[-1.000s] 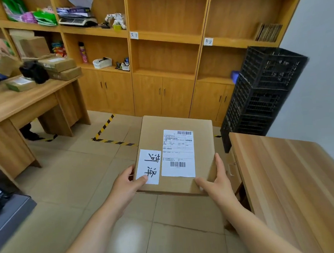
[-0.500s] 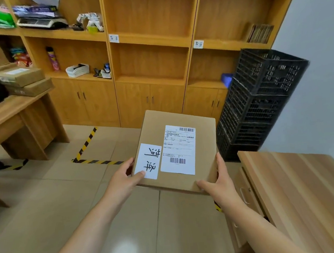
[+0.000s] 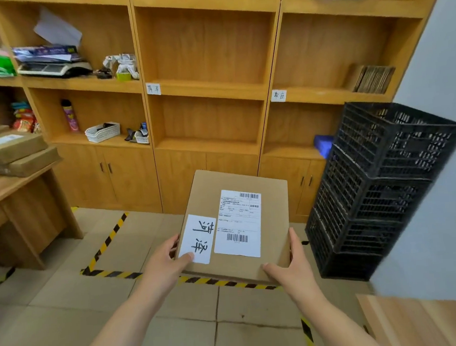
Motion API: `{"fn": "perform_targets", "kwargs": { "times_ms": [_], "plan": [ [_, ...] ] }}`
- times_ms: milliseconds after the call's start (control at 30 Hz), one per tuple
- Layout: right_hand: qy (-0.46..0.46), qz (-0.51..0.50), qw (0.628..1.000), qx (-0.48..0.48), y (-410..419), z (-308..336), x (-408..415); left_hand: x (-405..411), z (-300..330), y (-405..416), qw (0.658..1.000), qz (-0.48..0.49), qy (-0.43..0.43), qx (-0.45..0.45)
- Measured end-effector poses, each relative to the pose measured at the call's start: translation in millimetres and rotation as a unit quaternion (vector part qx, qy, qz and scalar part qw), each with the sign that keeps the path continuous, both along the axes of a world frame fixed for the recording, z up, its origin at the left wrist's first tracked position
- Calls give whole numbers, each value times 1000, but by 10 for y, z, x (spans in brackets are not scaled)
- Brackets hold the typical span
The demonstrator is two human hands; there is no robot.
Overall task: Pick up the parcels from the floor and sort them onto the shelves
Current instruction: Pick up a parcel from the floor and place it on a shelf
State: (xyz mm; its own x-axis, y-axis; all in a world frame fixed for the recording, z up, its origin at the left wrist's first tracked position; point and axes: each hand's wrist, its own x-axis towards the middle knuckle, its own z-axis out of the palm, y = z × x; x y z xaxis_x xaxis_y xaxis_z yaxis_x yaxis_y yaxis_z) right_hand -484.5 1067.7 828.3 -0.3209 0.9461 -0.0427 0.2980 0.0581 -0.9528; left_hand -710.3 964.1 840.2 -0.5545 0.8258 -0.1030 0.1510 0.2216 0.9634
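I hold a flat brown cardboard parcel (image 3: 271, 196) level in front of me, above the floor. It carries a white shipping label with barcodes and a white slip with two handwritten characters. My left hand (image 3: 164, 262) grips its near left corner, thumb on the slip. My right hand (image 3: 291, 267) grips its near right corner. Ahead stands the wooden shelf unit (image 3: 209, 89), its middle column of bays bare. Small handwritten tags (image 3: 153, 88) are stuck on the shelf edges, another tag (image 3: 279, 95) further right.
Stacked black plastic crates (image 3: 381, 188) lean at the right by the wall. A wooden desk (image 3: 18, 194) with two parcels (image 3: 12, 151) stands at the left. A second wooden tabletop (image 3: 429, 323) sits at the lower right. Yellow-black tape (image 3: 112, 274) marks the tiled floor. Left shelves hold clutter.
The view has come closer to the shelf unit and turned right; the left desk slid out of frame. The parcel stays in both hands, same grip.
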Motion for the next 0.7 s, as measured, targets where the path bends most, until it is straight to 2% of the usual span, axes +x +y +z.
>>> {"fn": "perform_targets", "kwargs": {
  "times_ms": [367, 700],
  "plan": [
    [21, 17, 1000, 12, 1562, 233, -641, -589, 70, 1557, 999, 30, 39, -6],
    [20, -29, 999, 26, 2818, 323, -1456, -1489, 66, 2995, 1000, -13, 16, 18]
  ]
}}
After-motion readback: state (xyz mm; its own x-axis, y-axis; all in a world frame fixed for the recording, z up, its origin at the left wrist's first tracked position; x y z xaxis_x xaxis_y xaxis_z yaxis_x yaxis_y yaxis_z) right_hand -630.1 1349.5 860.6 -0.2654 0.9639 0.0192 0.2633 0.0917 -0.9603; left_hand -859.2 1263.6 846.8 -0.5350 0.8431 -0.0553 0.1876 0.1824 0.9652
